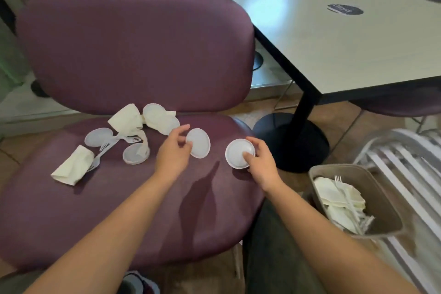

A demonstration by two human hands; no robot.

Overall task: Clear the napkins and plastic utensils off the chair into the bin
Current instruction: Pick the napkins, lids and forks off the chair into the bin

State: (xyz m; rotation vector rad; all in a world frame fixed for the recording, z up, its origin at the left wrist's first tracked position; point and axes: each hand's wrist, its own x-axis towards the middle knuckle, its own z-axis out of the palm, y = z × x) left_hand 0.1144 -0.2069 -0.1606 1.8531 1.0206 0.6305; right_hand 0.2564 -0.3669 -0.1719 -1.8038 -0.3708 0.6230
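Observation:
On the purple chair seat (100, 210), my left hand (175, 150) pinches the edge of a round clear plastic lid (199, 143), tilting it up. My right hand (259, 160) grips a second round white lid (238, 154) near the seat's right edge. Further left lie crumpled napkins (126, 118), a folded napkin (74, 167), white plastic forks (105, 150) and several more lids (98, 136). The grey-brown bin (384, 205) stands on the floor at the right, holding napkins and forks.
A beige table (346, 38) on a black pedestal base (291, 141) stands behind the bin. A white slatted object (410, 169) lies beside the bin at the far right. The chair's backrest (133, 50) rises behind the litter.

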